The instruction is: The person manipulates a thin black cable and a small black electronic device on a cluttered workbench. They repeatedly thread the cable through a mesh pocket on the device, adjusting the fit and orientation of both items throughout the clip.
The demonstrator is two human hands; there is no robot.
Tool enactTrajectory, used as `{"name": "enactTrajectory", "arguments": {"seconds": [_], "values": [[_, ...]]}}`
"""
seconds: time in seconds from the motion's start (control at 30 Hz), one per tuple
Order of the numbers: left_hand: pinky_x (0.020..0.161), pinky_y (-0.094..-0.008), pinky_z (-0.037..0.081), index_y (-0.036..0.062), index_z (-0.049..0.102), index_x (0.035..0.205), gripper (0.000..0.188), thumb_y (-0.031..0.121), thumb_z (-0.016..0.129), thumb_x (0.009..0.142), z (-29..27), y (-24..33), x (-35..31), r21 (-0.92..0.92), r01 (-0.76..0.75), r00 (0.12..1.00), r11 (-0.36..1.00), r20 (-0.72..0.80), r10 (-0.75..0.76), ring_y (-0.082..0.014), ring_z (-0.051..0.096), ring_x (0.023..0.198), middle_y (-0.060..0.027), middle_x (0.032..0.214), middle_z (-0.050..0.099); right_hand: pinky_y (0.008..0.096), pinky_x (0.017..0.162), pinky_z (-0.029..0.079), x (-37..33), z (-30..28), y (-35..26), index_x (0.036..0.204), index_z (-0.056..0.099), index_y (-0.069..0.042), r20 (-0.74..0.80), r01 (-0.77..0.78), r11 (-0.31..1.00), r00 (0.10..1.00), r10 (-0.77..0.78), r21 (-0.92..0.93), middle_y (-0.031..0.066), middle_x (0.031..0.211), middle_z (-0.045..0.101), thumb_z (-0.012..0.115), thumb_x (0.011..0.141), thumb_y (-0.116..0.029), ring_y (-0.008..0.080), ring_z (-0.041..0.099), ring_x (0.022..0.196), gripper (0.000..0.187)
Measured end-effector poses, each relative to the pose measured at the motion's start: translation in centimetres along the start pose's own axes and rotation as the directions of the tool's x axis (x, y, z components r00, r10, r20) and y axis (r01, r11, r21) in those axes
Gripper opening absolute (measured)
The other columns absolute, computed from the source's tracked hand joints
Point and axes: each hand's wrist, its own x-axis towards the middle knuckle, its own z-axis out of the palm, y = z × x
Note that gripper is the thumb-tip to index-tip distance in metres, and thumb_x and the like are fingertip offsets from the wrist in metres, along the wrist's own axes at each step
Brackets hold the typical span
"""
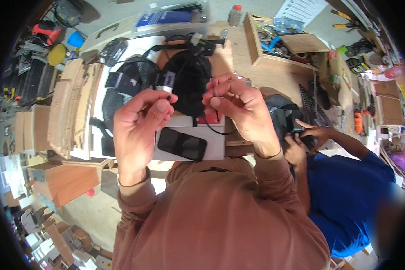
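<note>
My left hand (141, 123) is raised over the bench with thumb and forefinger pinched together. A small black piece shows at their tips; its kind is too small to tell. Across from it, my right hand (243, 105) pinches a thin black cable (218, 132), which loops down below the fingers. The hands are apart. Beneath them lie a round black fabric item (191, 78) and a black smartphone (182, 144) on a white surface. Close to the left fingertips is a small white and black device (168, 78). Something red (210, 118) shows under the right hand.
A co-worker in a blue shirt (346, 198) handles a black bag (281, 110) at my right. Behind are a clear plastic bin (173, 30), a red-capped bottle (235, 15) and a wooden tray (255, 42) of tools. Long wooden boards (69, 108) stand at left.
</note>
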Motion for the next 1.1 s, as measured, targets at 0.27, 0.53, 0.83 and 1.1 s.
{"name": "enactTrajectory", "arguments": {"seconds": [0.27,0.53,0.83,1.1], "values": [[0.071,-0.0240,0.048,-0.0017,0.068,0.114,0.015,0.010,0.068,0.104,5.3,-2.6,3.0,-0.200,-0.008,0.969,0.980,0.241,0.057,-0.0076,0.059,0.082,-0.0029,0.094,0.069,0.0258,0.075,0.054,-3.1,-3.5,-4.0,0.116,0.076,-0.001,-0.144,0.026,0.970,0.988,-0.063,-0.242,0.0031,0.096,0.068,0.071,0.101,-0.008,0.0093,0.062,0.078,0.017],[0.074,-0.0257,0.046,-0.0013,0.067,0.115,0.017,0.013,0.060,0.109,6.5,-3.3,3.4,-0.393,0.289,0.876,0.873,0.477,-0.075,-0.0102,0.057,0.085,-0.0032,0.098,0.065,0.0255,0.075,0.049,-5.1,-3.7,-6.7,0.108,0.077,-0.002,-0.161,0.081,0.810,0.964,-0.212,-0.580,0.0049,0.093,0.068,0.073,0.097,0.000,0.0103,0.063,0.081,0.012],[0.065,-0.0219,0.041,-0.0022,0.068,0.113,0.017,0.012,0.059,0.108,7.3,-3.5,2.8,-0.329,0.229,0.896,0.916,0.440,-0.065,-0.0071,0.054,0.079,-0.0018,0.089,0.065,0.0240,0.065,0.048,-5.7,-1.8,-7.8,0.108,0.077,-0.002,-0.225,0.051,0.803,0.948,-0.227,-0.594,0.0054,0.091,0.068,0.073,0.095,0.003,0.0092,0.065,0.077,0.015],[0.061,-0.0195,0.040,-0.0010,0.071,0.117,0.016,0.005,0.066,0.103,7.5,-2.9,1.8,-0.203,0.114,0.944,0.972,0.328,-0.042,-0.0030,0.054,0.075,-0.0016,0.091,0.068,0.0231,0.066,0.049,-5.9,-1.9,-7.5,0.105,0.078,-0.003,-0.199,0.071,0.724,0.939,-0.281,-0.686,0.0052,0.090,0.068,0.076,0.092,0.003,0.0082,0.065,0.077,0.015]]}}
